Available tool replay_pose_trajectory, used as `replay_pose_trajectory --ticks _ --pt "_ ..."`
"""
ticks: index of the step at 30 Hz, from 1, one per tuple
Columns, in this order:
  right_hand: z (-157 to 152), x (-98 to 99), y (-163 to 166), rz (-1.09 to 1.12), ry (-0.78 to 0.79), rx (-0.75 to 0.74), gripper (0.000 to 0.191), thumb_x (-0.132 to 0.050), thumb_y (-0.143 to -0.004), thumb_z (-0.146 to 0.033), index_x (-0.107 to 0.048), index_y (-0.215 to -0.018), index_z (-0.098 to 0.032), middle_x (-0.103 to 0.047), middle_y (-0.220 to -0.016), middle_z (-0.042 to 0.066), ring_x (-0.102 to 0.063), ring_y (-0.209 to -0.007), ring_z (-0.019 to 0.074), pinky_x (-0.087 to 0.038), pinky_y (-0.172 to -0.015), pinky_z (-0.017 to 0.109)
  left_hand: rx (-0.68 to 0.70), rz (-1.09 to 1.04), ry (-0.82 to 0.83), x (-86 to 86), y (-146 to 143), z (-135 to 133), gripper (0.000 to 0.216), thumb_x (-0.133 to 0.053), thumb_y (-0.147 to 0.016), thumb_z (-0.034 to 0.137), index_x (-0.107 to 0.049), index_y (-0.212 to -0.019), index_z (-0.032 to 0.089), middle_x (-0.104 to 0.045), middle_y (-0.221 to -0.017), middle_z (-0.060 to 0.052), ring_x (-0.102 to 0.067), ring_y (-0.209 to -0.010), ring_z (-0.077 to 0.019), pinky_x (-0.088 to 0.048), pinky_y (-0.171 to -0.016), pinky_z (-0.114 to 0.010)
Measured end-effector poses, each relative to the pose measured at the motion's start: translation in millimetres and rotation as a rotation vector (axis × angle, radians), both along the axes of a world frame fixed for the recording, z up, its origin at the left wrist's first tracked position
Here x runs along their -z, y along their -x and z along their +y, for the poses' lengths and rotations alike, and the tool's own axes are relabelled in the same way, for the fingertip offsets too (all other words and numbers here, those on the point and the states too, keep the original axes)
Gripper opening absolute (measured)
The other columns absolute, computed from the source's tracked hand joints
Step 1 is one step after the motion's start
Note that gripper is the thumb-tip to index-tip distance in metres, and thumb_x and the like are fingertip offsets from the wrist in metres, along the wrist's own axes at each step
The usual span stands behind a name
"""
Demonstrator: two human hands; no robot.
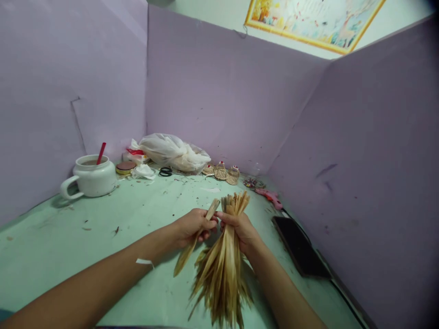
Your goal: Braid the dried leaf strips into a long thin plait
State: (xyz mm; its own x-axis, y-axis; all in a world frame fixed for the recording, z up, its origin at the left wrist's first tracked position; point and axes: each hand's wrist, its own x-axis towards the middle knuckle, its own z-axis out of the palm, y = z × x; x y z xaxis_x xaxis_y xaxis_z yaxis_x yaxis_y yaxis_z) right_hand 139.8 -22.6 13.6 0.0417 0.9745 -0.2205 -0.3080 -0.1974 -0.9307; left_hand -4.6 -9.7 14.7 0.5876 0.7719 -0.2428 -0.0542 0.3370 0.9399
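Observation:
My right hand (240, 228) is closed round the upper part of a bundle of dried leaf strips (224, 274), whose cut ends stick up above the fist. The loose tips fan out downward toward the table's front edge. In my left hand (199, 225) a single dried leaf strip (185, 258) is pinched, slanting from upper right to lower left. Both hands are close together over the table, almost touching at the fingertips. A small white strip (144, 262) clings to my left forearm.
Along the back are a white pot (98, 178) with a red handle inside, a round tin (125, 167), black-handled scissors (165, 172), a white plastic bag (174, 153) and small woven pieces (221, 171). At right lie a pink glue gun (270, 197) and a dark phone (300, 246). Purple panels enclose the table.

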Motion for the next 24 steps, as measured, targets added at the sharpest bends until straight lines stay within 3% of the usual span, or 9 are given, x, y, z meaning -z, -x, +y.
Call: replay_pose_trajectory --ticks 3,9,13,20,24 --pt "-2.0 2.3 4.7 -0.011 -0.035 -0.006 0.018 -0.071 -0.051 -0.018 -0.057 -0.061 -0.014 -0.054 -0.048 -0.001 -0.050 -0.044 0.0118 -0.041 -0.048 0.026 -0.004 0.054 -0.022 1.5 -4.3 -2.8 0.022 -0.063 -0.056 0.024 -0.047 -0.068 0.014 -0.041 -0.051 0.007 -0.036 -0.039 -0.0030 -0.022 -0.037 -0.017" --pt "0.2 5.5 2.8 -0.037 -0.039 0.008 0.012 -0.066 -0.053 -0.015 -0.055 -0.056 -0.015 -0.051 -0.044 -0.001 -0.046 -0.039 0.0108 -0.037 -0.042 0.025 0.002 0.027 0.043 6.0 -3.0 -0.5 0.030 -0.055 -0.066 0.042 -0.052 -0.073 0.013 -0.047 -0.045 0.003 -0.039 -0.035 -0.0059 -0.024 -0.037 -0.018" --pt "0.7 4.6 3.0 -0.092 -0.043 0.050 0.011 -0.063 -0.053 -0.016 -0.053 -0.049 -0.015 -0.050 -0.041 -0.001 -0.045 -0.037 0.0104 -0.036 -0.040 0.024 -0.078 -0.071 0.161 3.9 -0.8 2.1 0.025 -0.051 -0.069 0.034 -0.056 -0.071 0.010 -0.053 -0.054 -0.001 -0.046 -0.041 -0.0079 -0.034 -0.042 -0.020" --pt "-0.7 -1.1 6.8 -0.094 -0.041 0.102 0.009 -0.062 -0.049 -0.012 -0.055 -0.054 -0.015 -0.051 -0.042 -0.002 -0.046 -0.039 0.0107 -0.037 -0.043 0.024 -0.148 0.003 0.068 4.6 -0.9 1.3 0.022 -0.066 -0.052 0.026 -0.051 -0.062 0.012 -0.052 -0.049 0.002 -0.046 -0.042 -0.0075 -0.034 -0.045 -0.019" --pt "-1.8 -0.1 7.3 -0.051 -0.045 0.110 0.020 -0.071 -0.050 -0.022 -0.055 -0.059 -0.015 -0.052 -0.044 -0.002 -0.048 -0.042 0.0115 -0.039 -0.045 0.025 -0.301 0.026 0.038 7.7 -2.9 2.5 0.025 -0.066 -0.048 0.026 -0.046 -0.058 0.015 -0.049 -0.044 0.004 -0.042 -0.038 -0.0075 -0.029 -0.041 -0.019"
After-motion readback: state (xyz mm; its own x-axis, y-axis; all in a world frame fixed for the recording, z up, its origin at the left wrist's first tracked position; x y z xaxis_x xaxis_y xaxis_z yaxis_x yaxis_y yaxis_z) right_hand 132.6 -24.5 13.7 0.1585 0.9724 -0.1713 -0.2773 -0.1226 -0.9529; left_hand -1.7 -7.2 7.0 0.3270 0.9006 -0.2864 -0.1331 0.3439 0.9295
